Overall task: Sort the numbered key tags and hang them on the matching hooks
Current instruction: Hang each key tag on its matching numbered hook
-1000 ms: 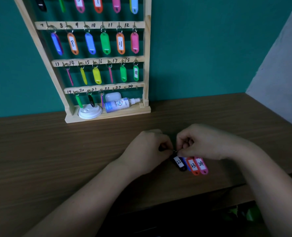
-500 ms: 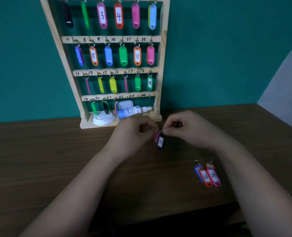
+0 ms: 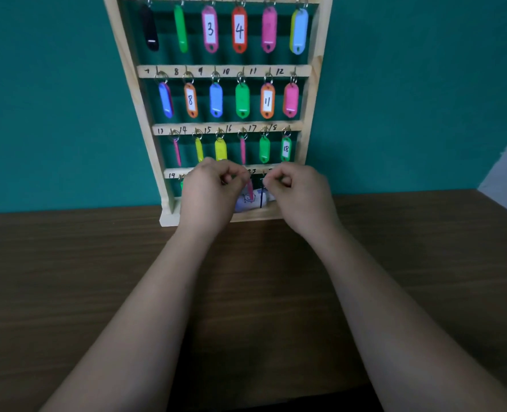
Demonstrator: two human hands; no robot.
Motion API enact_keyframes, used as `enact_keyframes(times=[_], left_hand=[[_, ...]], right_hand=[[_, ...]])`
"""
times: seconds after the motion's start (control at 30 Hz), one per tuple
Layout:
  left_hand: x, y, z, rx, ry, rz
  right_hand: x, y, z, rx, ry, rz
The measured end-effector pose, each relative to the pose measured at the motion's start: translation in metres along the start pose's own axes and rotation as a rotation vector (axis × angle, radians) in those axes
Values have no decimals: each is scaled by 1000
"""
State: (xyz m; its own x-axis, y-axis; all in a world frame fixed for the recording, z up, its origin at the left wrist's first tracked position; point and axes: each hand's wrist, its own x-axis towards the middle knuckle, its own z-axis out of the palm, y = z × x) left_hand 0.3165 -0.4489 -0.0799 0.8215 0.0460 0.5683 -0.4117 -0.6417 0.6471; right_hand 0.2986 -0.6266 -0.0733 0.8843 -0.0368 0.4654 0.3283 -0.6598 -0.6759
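Note:
The wooden key rack [image 3: 312,114] leans against the teal wall, with coloured tags hanging under handwritten numbers. Both hands are up at its bottom row. My left hand [image 3: 212,190] pinches the top of a pink key tag [image 3: 250,189], which hangs edge-on just right of its fingertips. My right hand [image 3: 298,193] pinches the ring of a black key tag [image 3: 261,198], which is also edge-on and sits close below the label 23 [image 3: 252,171]. I cannot tell whether either ring is on a hook. The hands hide most of the bottom row.
A white spray bottle [image 3: 248,203] lies on the rack's base behind the two tags. A green tag [image 3: 182,184] peeks out under label 19. The brown wooden table [image 3: 68,278] stretches toward me, and both forearms cross it.
Both hands lifted the black tag off the table and carried it up to the rack's bottom row. The view moved closer, so the other loose tags are out of frame.

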Motion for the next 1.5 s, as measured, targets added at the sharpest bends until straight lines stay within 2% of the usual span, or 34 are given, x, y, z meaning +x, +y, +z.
enact_keyframes(times=[0.3, 0.57, 1.0, 1.33, 1.5], left_hand=[[12, -12, 14, 74, 105, -28], [14, -12, 21, 120, 126, -72], [11, -14, 18, 166, 88, -74], [4, -18, 13, 141, 123, -76], [-7, -19, 7, 123, 54, -62]], right_hand=[[9, -1, 24, -67, 67, -56], [25, -9, 39, -58, 101, -8], [28, -12, 46, -62, 106, 22], [32, -8, 53, -110, 91, 41], [30, -9, 51, -140, 83, 47]])
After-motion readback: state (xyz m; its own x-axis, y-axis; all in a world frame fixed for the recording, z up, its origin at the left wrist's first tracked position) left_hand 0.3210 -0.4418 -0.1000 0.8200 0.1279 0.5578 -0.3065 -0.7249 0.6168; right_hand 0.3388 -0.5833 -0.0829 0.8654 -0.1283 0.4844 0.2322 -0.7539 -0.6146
